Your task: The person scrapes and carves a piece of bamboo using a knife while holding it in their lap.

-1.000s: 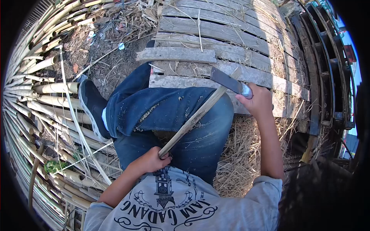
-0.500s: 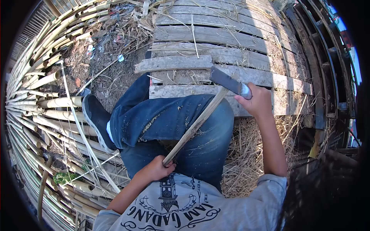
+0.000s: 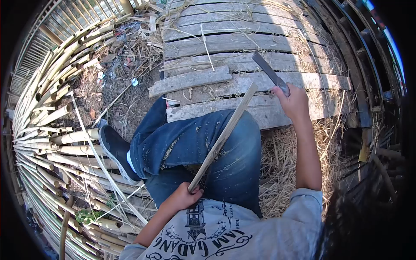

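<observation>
Where our grey printed shirt [image 3: 268,229] ends, on the near side of our bent leg [image 3: 173,145], our left hand [image 3: 184,197] has its fingers clamped round the near end of a wooden stick [image 3: 222,138]. We have that wooden stick lying slantwise over the bent leg near the knee: its long axis runs from the left hand forward and to the right, and its pale tip points away from us, past the leg's far side. We see straw [image 3: 277,164] to the right of the bent leg, and our dark shoe [image 3: 115,149] at its left end. Farther left of the bent leg, we have bamboo poles [image 3: 76,138], many with cut ends facing it. Just beyond the bent leg and to its right, our right hand [image 3: 294,102] has its fingers closed round the lower end of a dark flat blade [image 3: 266,68], which slopes forward and to the left, apart from the stick's tip. Beyond the bent leg spreads a slatted wooden platform [image 3: 264,110], where we see a loose board [image 3: 190,81] and a thin pale strip [image 3: 206,45] lying. Farthest off, well beyond the bent leg to its left, we make out a barred fence [image 3: 86,16].
</observation>
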Tool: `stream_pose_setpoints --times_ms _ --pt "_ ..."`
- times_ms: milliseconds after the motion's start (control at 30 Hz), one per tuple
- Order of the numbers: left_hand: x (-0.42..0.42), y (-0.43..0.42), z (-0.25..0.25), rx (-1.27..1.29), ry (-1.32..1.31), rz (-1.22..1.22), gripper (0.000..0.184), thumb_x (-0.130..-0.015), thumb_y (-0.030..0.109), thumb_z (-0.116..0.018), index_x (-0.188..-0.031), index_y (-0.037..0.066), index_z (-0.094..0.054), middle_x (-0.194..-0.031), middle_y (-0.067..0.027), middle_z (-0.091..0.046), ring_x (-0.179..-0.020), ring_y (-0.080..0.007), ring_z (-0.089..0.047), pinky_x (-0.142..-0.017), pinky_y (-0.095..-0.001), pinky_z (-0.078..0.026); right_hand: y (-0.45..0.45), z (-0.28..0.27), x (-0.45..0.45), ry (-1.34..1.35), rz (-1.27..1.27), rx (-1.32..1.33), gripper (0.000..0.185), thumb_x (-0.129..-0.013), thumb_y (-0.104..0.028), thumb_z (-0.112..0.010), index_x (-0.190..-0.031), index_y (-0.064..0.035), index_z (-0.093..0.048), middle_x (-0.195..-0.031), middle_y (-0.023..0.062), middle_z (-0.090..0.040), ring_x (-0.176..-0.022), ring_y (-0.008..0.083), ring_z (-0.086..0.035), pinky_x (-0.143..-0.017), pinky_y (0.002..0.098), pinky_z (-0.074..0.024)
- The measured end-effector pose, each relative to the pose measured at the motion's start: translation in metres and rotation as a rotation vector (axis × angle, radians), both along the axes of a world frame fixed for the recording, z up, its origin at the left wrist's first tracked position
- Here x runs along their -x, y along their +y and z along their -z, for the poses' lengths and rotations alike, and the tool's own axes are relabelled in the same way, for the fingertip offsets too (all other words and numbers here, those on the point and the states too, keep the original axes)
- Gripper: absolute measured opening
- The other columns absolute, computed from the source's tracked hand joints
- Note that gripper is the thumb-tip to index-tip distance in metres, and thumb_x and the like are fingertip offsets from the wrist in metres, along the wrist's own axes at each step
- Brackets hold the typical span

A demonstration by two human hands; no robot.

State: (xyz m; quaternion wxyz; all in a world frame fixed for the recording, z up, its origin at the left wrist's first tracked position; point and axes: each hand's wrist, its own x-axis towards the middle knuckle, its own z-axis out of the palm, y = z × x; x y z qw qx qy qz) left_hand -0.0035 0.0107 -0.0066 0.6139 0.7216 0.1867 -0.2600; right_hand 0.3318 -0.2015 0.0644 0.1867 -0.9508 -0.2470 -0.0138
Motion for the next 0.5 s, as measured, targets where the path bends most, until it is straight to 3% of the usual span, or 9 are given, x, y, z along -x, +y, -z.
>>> stream_pose_setpoints --times_ms 67,133,200,267,400,433,500 --pt "0.001 -0.001 0.003 0.002 -0.027 -0.019 0.041 -0.084 0.017 -0.063 -0.058 0.003 -0.036 -0.052 -0.0044 -0.030 -0.052 -0.0130 -0.028 -0.049 -0.0348 -0.031 -0.004 -0.001 0.004 -0.137 0.008 0.040 0.058 -0.077 -0.057 -0.065 -0.067 -0.0011 -0.058 -0.057 0.0162 -0.058 -0.056 0.0345 -0.060 -0.053 0.0408 -0.0458" --pt "0.004 -0.001 0.002 0.007 -0.029 -0.028 0.042 -0.084 0.019 -0.064 -0.057 0.004 -0.036 -0.052 -0.0027 -0.029 -0.053 -0.0122 -0.028 -0.049 -0.0341 -0.030 0.002 0.007 0.038 -0.023 0.048 -0.082 0.055 -0.076 -0.054 -0.067 -0.068 -0.0008 -0.057 -0.054 0.0150 -0.055 -0.053 0.0336 -0.058 -0.051 0.0404 -0.0438" --pt "0.000 -0.001 0.002 0.043 0.019 -0.017 0.041 -0.084 0.019 -0.063 -0.056 0.004 -0.036 -0.051 -0.0019 -0.030 -0.052 -0.0117 -0.029 -0.049 -0.0334 -0.030 0.002 0.018 0.071 0.256 0.117 -0.235 0.050 -0.076 -0.049 -0.070 -0.070 -0.0009 -0.056 -0.051 0.0123 -0.050 -0.050 0.0326 -0.054 -0.049 0.0396 -0.0420" --pt "-0.001 0.000 0.004 0.042 0.053 0.012 0.041 -0.084 0.019 -0.063 -0.056 0.005 -0.036 -0.052 -0.0010 -0.030 -0.053 -0.0108 -0.029 -0.049 -0.0329 -0.029 0.010 0.027 0.111 0.235 0.127 -0.404 0.048 -0.075 -0.045 -0.073 -0.069 -0.0015 -0.054 -0.050 0.0100 -0.047 -0.047 0.0304 -0.051 -0.047 0.0383 -0.0401" --pt "0.004 0.001 0.011 0.029 0.018 0.007 0.044 -0.086 0.019 -0.063 -0.056 0.006 -0.034 -0.052 0.0013 -0.029 -0.053 -0.0092 -0.028 -0.049 -0.0322 -0.028 0.007 0.017 0.138 0.183 0.085 -0.376 0.051 -0.070 -0.050 -0.076 -0.068 -0.0039 -0.053 -0.050 0.0084 -0.048 -0.046 0.0292 -0.053 -0.047 0.0372 -0.0422" --pt "0.005 0.001 0.015 0.056 0.009 0.011 0.044 -0.088 0.021 -0.062 -0.056 0.007 -0.035 -0.052 0.0023 -0.031 -0.050 -0.0085 -0.029 -0.046 -0.0311 -0.028 0.005 0.016 0.136 0.170 0.058 -0.311 0.053 -0.069 -0.054 -0.075 -0.069 -0.0048 -0.056 -0.052 0.0106 -0.053 -0.051 0.0317 -0.059 -0.049 0.0390 -0.0459" --pt "0.003 0.006 0.017 0.265 0.096 0.014 0.042 -0.093 0.033 -0.059 -0.064 0.011 -0.038 -0.051 0.0048 -0.035 -0.041 -0.0066 -0.031 -0.038 -0.0263 -0.025 0.006 0.012 0.133 0.153 0.045 -0.256 0.054 -0.069 -0.056 -0.074 -0.069 -0.0050 -0.056 -0.054 0.0123 -0.056 -0.054 0.0330 -0.061 -0.051 0.0404 -0.0472"
